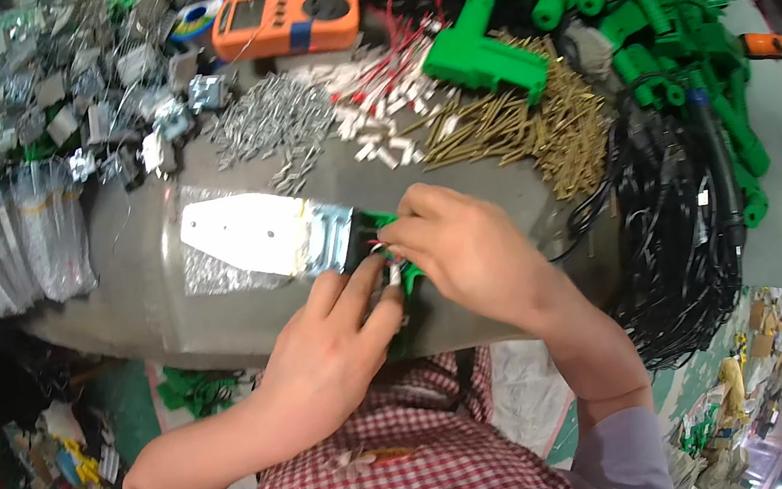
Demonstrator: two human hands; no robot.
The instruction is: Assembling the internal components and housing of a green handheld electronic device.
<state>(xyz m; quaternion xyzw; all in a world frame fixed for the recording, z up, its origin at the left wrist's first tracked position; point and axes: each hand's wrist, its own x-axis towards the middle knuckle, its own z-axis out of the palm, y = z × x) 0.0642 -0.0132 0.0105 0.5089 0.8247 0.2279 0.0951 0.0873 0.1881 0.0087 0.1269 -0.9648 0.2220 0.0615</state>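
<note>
Findings: your metal plate (pixel 243 234) lies on clear wrap (pixel 206 276) on the counter (pixel 134 252), its right end meeting a black collar (pixel 350 238) beside a green housing (pixel 409 277). The fingers of your right hand (pixel 472 244) appear pinched on red and white wires (pixel 375 244) at the housing; those of your left hand (pixel 320 354) rest bent against collar and housing, their hold not determinable. Assessment: plate and housing are brought together; wiring seems underway, housing closure outstanding. A green pistol-shaped shell (pixel 485 58) and brass-coloured screws (pixel 569 147) lie loose beyond.
</note>
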